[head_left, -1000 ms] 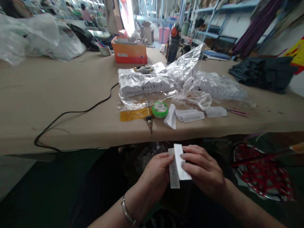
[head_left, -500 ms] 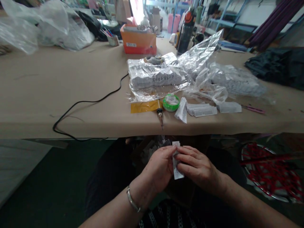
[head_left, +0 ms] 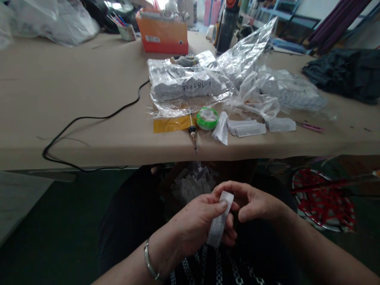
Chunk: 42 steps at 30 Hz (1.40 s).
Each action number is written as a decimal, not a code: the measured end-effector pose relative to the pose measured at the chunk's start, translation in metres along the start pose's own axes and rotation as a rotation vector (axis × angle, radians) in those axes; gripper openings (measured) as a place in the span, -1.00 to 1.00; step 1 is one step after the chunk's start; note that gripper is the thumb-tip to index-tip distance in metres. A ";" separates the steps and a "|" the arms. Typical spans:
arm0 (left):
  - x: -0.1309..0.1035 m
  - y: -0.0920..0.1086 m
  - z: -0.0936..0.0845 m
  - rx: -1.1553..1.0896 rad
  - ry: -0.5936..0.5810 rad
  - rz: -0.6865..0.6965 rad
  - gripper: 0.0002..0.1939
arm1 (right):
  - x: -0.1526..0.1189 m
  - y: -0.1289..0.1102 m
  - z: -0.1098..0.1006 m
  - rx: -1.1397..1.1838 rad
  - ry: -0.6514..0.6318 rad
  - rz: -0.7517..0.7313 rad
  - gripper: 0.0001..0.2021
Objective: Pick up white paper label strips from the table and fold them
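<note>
Above my lap, my left hand (head_left: 204,217) grips a narrow white printed label (head_left: 219,226), its thumb pressed on the upper part and its fingers behind. My right hand (head_left: 252,202) is beside the label's top end, fingers curved and thumb apart; its fingertips are partly hidden behind the label and I see nothing held in it. On the table edge ahead lie a fanned bunch of labels (head_left: 221,130), a spread stack of labels (head_left: 247,128) and another label stack (head_left: 281,124). A pen-like tool with a metal tip (head_left: 193,136), resembling a soldering iron, points toward me.
A green round tub (head_left: 207,118) sits beside yellow-brown tape (head_left: 169,124). Behind are a plastic-wrapped bundle (head_left: 190,85), an orange box (head_left: 164,33) and a dark bottle (head_left: 227,29). A black cable (head_left: 97,117) curves left. Below are white scraps (head_left: 194,184) and a red-filled basket (head_left: 323,202).
My right hand has drawn back from the label's face, its thumb now apart. The label has tilted, with my left thumb on top. The view has shifted slightly.
</note>
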State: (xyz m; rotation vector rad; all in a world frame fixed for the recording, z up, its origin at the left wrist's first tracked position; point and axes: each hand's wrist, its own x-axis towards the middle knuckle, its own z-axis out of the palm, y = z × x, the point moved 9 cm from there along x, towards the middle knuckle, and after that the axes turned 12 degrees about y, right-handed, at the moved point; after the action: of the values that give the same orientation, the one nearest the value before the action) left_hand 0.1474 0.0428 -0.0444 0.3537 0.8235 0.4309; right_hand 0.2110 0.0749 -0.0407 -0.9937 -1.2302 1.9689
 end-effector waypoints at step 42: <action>-0.015 0.006 -0.038 0.126 0.366 0.334 -0.70 | 0.015 0.010 0.015 -0.066 0.437 0.055 -0.77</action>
State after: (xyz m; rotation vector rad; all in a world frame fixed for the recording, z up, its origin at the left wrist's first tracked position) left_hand 0.1079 0.0452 -0.0564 0.5424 1.1561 0.7726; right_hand 0.1896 0.0764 -0.0502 -1.4143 -1.0320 1.6374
